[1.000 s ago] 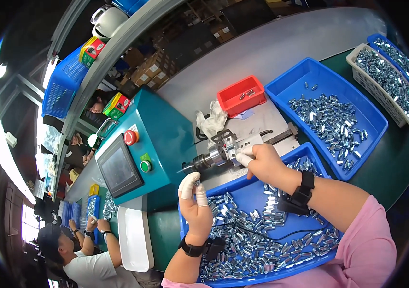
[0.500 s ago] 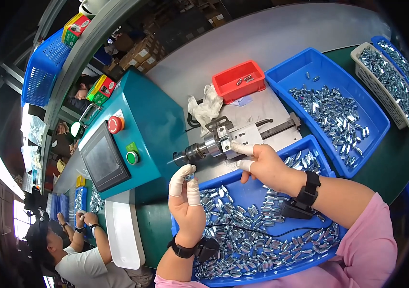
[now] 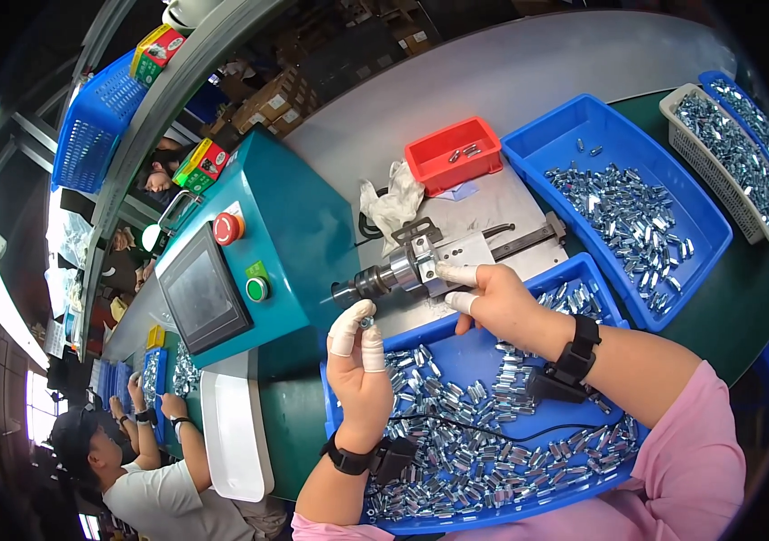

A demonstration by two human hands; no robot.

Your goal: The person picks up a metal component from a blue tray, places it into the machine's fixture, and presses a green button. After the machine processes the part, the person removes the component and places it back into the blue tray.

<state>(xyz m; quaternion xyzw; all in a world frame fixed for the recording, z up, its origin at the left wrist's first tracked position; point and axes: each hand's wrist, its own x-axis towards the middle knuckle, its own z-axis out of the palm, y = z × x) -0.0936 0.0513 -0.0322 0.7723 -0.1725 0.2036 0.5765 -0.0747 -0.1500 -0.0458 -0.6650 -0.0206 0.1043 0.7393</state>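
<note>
My left hand, its fingertips in white covers, pinches a small shiny metal fitting just below the machine's dark chuck. My right hand reaches in from the right with two white-covered fingers stretched out and apart. Its upper fingertip rests at the metal clamping block in front of the chuck; whether a part lies under that fingertip, I cannot tell. Beneath both hands stands a blue tray of loose metal fittings. Both wrists wear black straps with small devices.
The teal machine carries a screen, a red button and a green button. A red bin, a white glove and a second blue tray stand behind. A white tray and a co-worker are at left. A black cable crosses my tray.
My left hand has risen slightly with the fitting, closer to the chuck. The right hand stays at the block. The whole view has shifted a little, and the co-worker's hands have moved apart.
</note>
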